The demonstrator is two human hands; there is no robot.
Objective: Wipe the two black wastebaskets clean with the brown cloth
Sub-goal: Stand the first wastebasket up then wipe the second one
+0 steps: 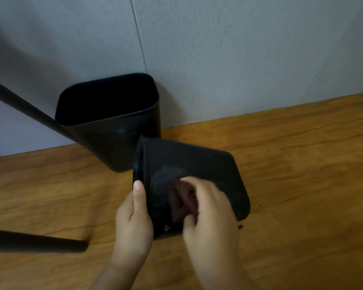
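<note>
Curled fingers of the right hand (pixel 210 208) bunch the brown cloth (pixel 183 200) against the upturned side of the nearer wastebasket (pixel 197 164), so that grip is closed on the cloth, though motion blur hides just how the fingers lie. Just to its left, the left hand (pixel 133 214) clamps the rim of that same basket, thumb laid along the outside edge and the other fingers out of sight, presumably inside the mouth. This basket lies tipped on its side on the wooden floor (pixel 302 164), its long axis running from the mouth at the left hand away to the closed base at the right and farther from the person; the cloth sits on the wall close to the mouth, so most of the unwiped wall lies to the right of the cloth, on the right hand's own side. Judging by the dull smears on the plastic, the wiping of this basket is under way rather than done. A dark furniture leg (pixel 36 241) rests on the floor at the left. Farther back, the second wastebasket (pixel 111 122) stands upright with its mouth open, close against the grey wall (pixel 239 59) and just beside the tipped one, untouched by either hand.
</note>
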